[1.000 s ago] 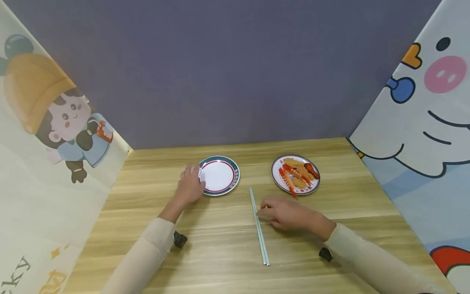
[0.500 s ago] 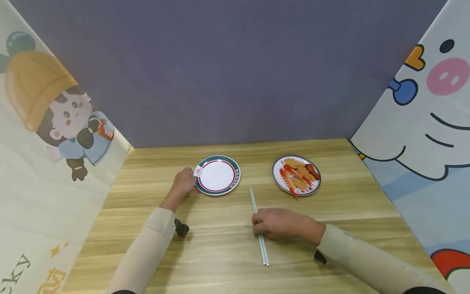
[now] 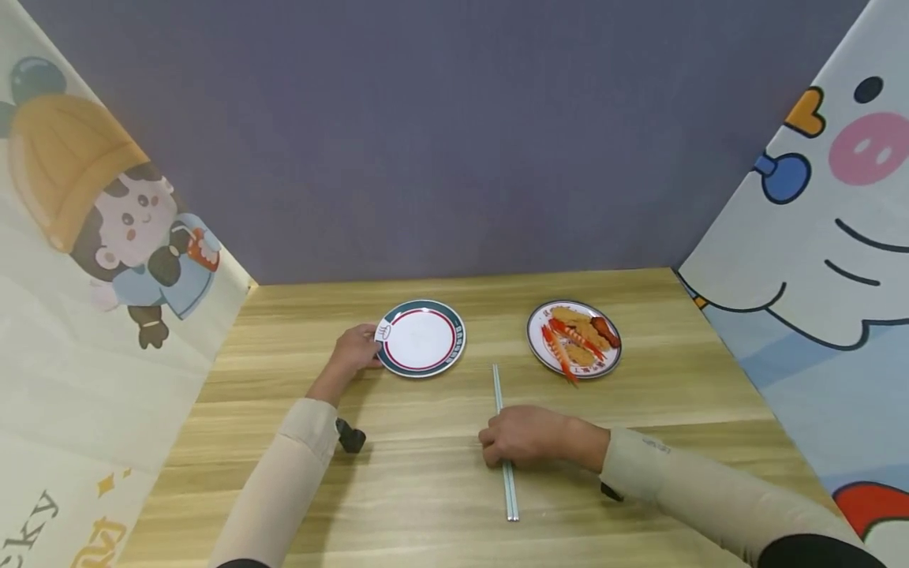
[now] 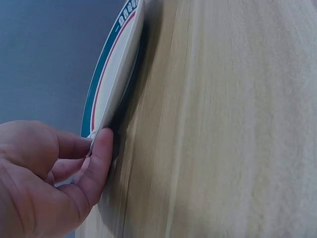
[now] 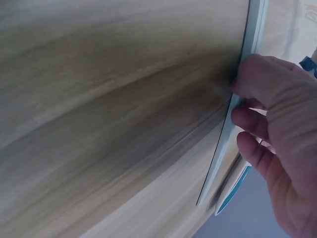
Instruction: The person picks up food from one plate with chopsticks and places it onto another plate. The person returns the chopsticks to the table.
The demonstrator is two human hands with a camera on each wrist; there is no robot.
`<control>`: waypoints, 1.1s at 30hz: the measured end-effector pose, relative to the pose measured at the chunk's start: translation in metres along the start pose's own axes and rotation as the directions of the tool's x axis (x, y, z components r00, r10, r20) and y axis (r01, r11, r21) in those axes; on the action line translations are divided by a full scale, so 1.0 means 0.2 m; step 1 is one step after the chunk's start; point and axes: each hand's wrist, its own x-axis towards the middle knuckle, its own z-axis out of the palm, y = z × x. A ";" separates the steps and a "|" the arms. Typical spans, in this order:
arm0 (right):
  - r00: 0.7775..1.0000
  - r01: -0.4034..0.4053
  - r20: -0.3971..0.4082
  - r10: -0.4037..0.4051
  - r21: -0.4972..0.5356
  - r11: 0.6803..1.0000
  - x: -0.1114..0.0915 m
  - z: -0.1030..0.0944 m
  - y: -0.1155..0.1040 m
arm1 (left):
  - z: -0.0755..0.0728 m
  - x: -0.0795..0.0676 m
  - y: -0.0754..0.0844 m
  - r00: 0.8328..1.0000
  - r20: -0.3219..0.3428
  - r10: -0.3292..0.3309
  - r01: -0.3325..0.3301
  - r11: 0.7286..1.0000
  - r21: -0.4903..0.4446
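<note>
A white plate with a green rim and red ring lies at the back left of the table. My left hand pinches its left edge; in the left wrist view the thumb and fingers meet at the rim, and the plate looks slightly tilted off the wood. Near the table's middle, my right hand pinches a pair of pale green chopsticks around their midpoint. In the right wrist view the chopsticks run along the tabletop beneath the fingertips.
A second plate at the back right bears shrimp and fried pieces, one shrimp overhanging the rim. A grey wall closes the table's far side; printed panels flank both sides.
My right hand has come left onto the chopsticks and grips them; they lie closer together, their far end shifted right. My left hand has drawn back from over the plate to pinch its left edge.
</note>
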 end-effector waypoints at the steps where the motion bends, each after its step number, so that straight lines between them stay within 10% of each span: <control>1: 1.000 0.006 0.004 -0.006 -0.009 1.000 0.01 0.00 0.00 | 0.00 0.00 0.00 1.000 -0.001 -0.003 0.003 1.000 -0.005; 33: 1.000 -0.002 0.020 0.007 -0.226 0.974 0.04 0.02 -0.02 | 0.00 0.01 0.00 0.999 0.028 -0.024 0.025 0.999 -0.040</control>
